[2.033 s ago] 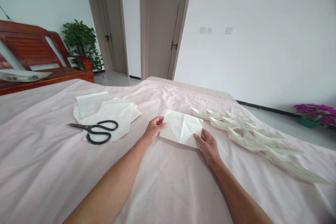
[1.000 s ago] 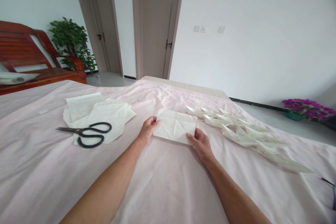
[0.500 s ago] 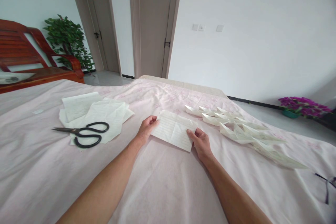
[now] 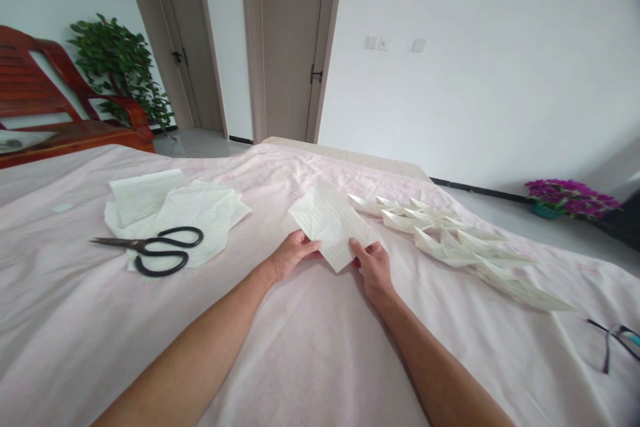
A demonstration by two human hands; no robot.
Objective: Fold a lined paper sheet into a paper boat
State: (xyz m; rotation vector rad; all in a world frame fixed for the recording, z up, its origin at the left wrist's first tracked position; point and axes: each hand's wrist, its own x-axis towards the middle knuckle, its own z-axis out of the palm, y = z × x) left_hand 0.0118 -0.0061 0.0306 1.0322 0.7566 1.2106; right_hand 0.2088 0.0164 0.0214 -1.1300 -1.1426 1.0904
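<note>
- The thin, creased sheet [image 4: 333,223] could tear, I judge, if left hand [image 4: 294,255] and right hand [image 4: 373,265] pulled apart hard; a wide rightward sweep might knock the boats [image 4: 436,251].
- The sheet is at frame centre, cornerwise between the hands, reaching up beyond them.
- Both pinch it, thumbs on top: left at its lower left edge, right at its lower right.

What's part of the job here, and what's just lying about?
Likely part of the job:
lined sheet, pinched by left hand and right hand
folded papers, to its right
loose sheets, to its left
scissors, lying on them

Apparently just lying about:
glasses, right edge
purple flowers
leafy plant
wooden bench
</note>
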